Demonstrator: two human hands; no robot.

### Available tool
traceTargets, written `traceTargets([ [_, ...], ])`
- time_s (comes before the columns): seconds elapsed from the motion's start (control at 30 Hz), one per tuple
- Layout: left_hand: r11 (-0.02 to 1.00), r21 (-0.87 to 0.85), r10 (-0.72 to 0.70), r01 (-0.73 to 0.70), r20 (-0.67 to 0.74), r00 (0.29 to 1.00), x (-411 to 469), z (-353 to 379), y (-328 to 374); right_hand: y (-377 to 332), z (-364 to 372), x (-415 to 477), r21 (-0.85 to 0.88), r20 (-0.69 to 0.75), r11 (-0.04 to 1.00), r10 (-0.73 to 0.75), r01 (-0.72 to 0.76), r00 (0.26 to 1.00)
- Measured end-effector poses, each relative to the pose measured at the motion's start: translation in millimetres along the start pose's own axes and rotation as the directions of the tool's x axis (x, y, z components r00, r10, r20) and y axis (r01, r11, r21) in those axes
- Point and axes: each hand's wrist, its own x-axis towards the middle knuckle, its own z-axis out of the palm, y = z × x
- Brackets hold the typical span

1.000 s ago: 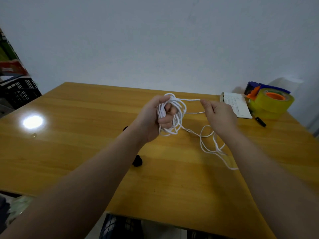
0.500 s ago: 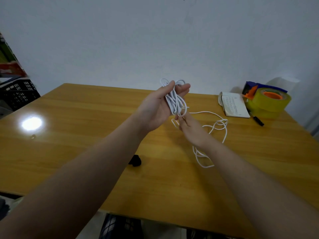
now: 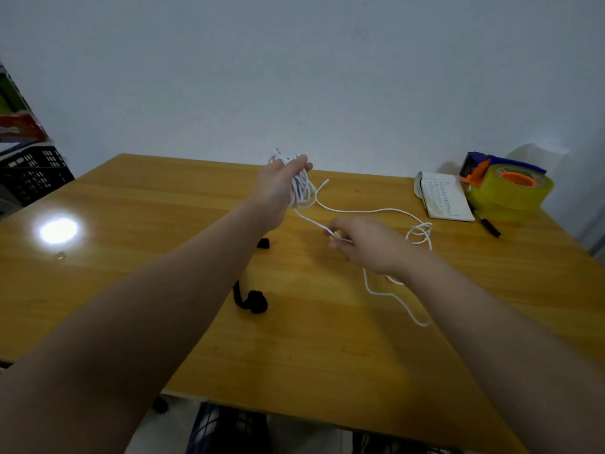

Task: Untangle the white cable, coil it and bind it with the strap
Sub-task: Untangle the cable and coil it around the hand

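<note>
My left hand (image 3: 278, 186) is raised above the far middle of the wooden table (image 3: 163, 208), with several loops of the white cable (image 3: 302, 190) wound round its fingers. From the loops a strand runs down to my right hand (image 3: 363, 242), which pinches it lower and nearer to me. The loose rest of the cable (image 3: 420, 232) lies in small tangled loops to the right and trails toward me under my right forearm. A black strap (image 3: 252, 299) lies on the table below my left forearm, partly hidden by it.
At the table's far right stand a yellow tape roll in a blue and orange dispenser (image 3: 510, 188), a small open notebook (image 3: 443, 198) and a black pen (image 3: 489, 226). A black crate (image 3: 31, 173) sits off the table's left. A lamp glare (image 3: 59, 229) shines on the left.
My right hand has slid down and to the right along the strand, away from my left hand. My left hand, with the loops on it, has turned so that its back faces me.
</note>
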Motion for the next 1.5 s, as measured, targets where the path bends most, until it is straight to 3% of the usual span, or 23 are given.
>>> traceTargets([
  [0.13, 0.926, 0.357, 0.137, -0.122, -0.019, 0.990, -4, -13, -6, 8, -5, -11, -0.110, -0.164, 0.992, -0.082, 0.064, 0.983],
  [0.23, 0.805, 0.552, 0.163, -0.217, 0.145, 0.976, -10, -6, -15, 3, -8, -15, -0.144, -0.285, 0.967, -0.242, 0.208, 0.928],
  [0.3, 0.710, 0.640, 0.114, -0.294, 0.307, 0.945, -18, 2, -18, 2, -11, -15, -0.129, -0.346, 0.964, -0.262, 0.230, 0.901],
  [0.4, 0.713, 0.624, 0.008, -0.320, 0.450, 0.893, -34, 10, -18, 6, -14, -15, -0.095, -0.377, 0.967, -0.255, 0.237, 0.891],
  [0.47, 0.763, 0.583, -0.050, -0.278, 0.483, 0.874, -42, 11, -17, 10, -14, -15, -0.077, -0.365, 0.971, -0.238, 0.226, 0.900],
  [0.53, 0.747, 0.608, -0.095, -0.271, 0.500, 0.861, -46, 11, -16, 10, -11, -17, -0.047, -0.347, 0.977, -0.209, 0.206, 0.914],
  [0.67, 0.645, 0.683, -0.083, -0.343, 0.508, 0.857, -52, 11, -12, 4, -4, -19, -0.040, -0.351, 0.985, -0.170, 0.167, 0.921],
  [0.8, 0.478, 0.775, -0.070, -0.413, 0.502, 0.862, -52, 4, -15, 6, -14, -17, 0.037, -0.365, 0.999, 0.008, 0.006, 0.931],
  [0.87, 0.422, 0.785, -0.011, -0.453, 0.505, 0.863, -53, 2, -18, 7, -19, -17, -0.010, -0.346, 1.000, -0.003, -0.001, 0.938],
  [1.0, 0.546, 0.717, 0.127, -0.433, 0.440, 0.889, -57, 0, -20, 6, -24, -16, 0.057, -0.361, 0.998, -0.017, 0.040, 0.932],
  [1.13, 0.705, 0.648, 0.177, -0.286, 0.230, 0.957, -53, -11, -23, 12, -24, -19, 0.140, -0.412, 0.989, 0.027, 0.034, 0.911],
  [1.4, 0.763, 0.645, 0.090, -0.042, -0.042, 0.995, -37, -24, -38, 11, -19, -23, 0.306, -0.401, 0.950, 0.074, 0.057, 0.913],
  [1.5, 0.817, 0.573, -0.002, 0.071, -0.121, 0.993, -32, -27, -36, 21, -19, -23, 0.225, -0.419, 0.973, 0.044, 0.057, 0.907],
])
